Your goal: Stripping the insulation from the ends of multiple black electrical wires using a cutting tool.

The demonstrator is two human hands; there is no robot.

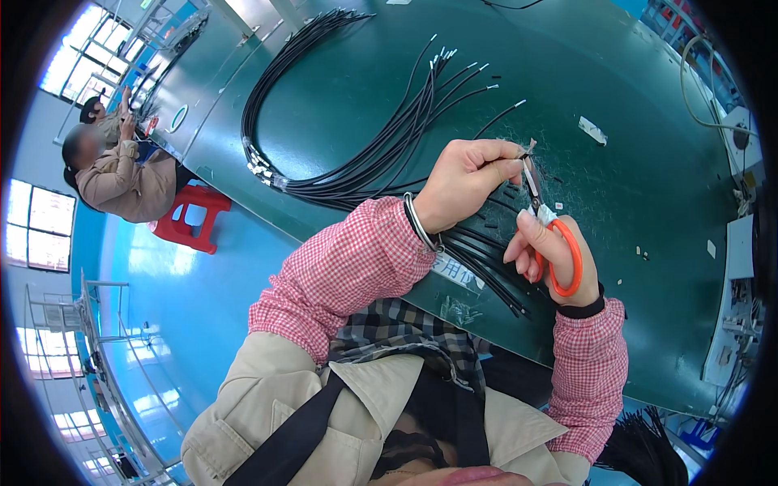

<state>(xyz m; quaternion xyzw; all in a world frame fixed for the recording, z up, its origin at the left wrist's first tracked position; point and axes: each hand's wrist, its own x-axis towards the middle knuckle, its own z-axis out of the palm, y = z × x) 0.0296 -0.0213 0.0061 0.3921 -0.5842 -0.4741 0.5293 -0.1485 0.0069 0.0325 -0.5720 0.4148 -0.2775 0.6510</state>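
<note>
My left hand (463, 183) is closed in a pinch over the green table, its thumb and forefinger on what looks like a black cable end with pale frayed strands at the tip. In my right hand (590, 266) are orange-handled scissors (576, 255), fingers and thumb through the loops. The scissor blades point away from me and meet the cable end at my left fingertips. A curved bundle of black cables (324, 185) with white-tipped ends lies to the left and beyond. More black cable ends (494, 271) emerge beneath my left wrist.
Fine pale fibres and short black offcuts (492, 227) litter the green table (648, 186). A small white packet (592, 130) lies farther right. Equipment boxes (736, 259) line the right edge. At left, a co-worker (121, 174) sits by a red stool (193, 217), another person beyond.
</note>
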